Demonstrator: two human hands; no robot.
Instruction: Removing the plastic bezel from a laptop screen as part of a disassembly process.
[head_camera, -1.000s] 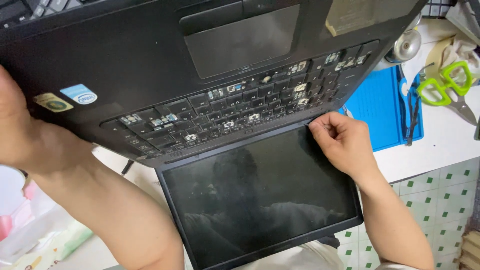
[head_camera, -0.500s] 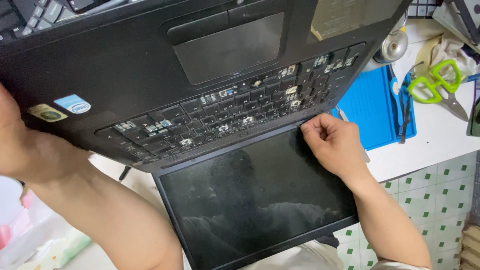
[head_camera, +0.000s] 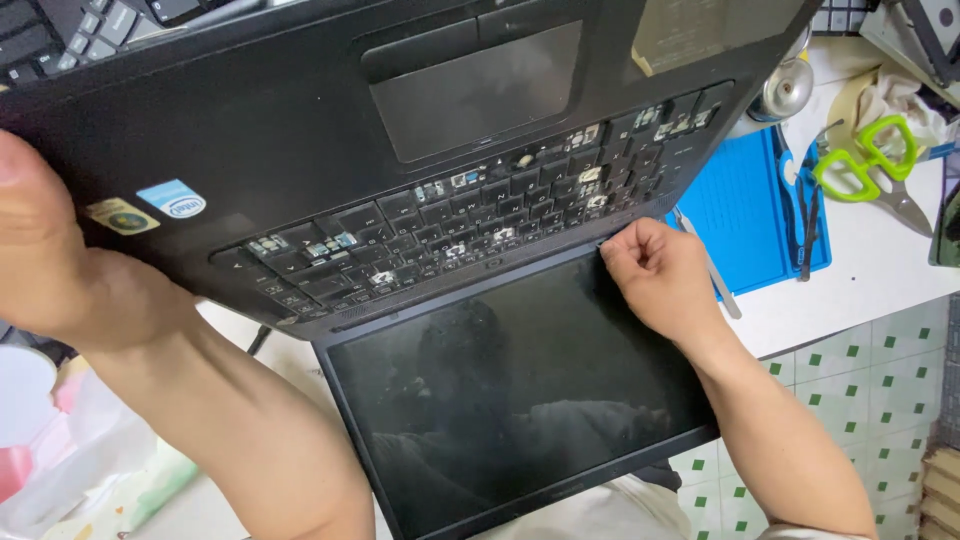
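My left hand (head_camera: 45, 255) grips the left edge of the open black laptop (head_camera: 400, 130), holding its base up, with the dark screen (head_camera: 510, 390) hanging down toward me at the near side. My right hand (head_camera: 660, 275) is curled into a loose fist, fingertips pinched right at the hinge line between keyboard (head_camera: 470, 215) and screen. Several keys are missing from that keyboard. To the right, a blue mat (head_camera: 745, 205) lies on the white table (head_camera: 870, 275), with green-handled scissors (head_camera: 865, 165) farther right.
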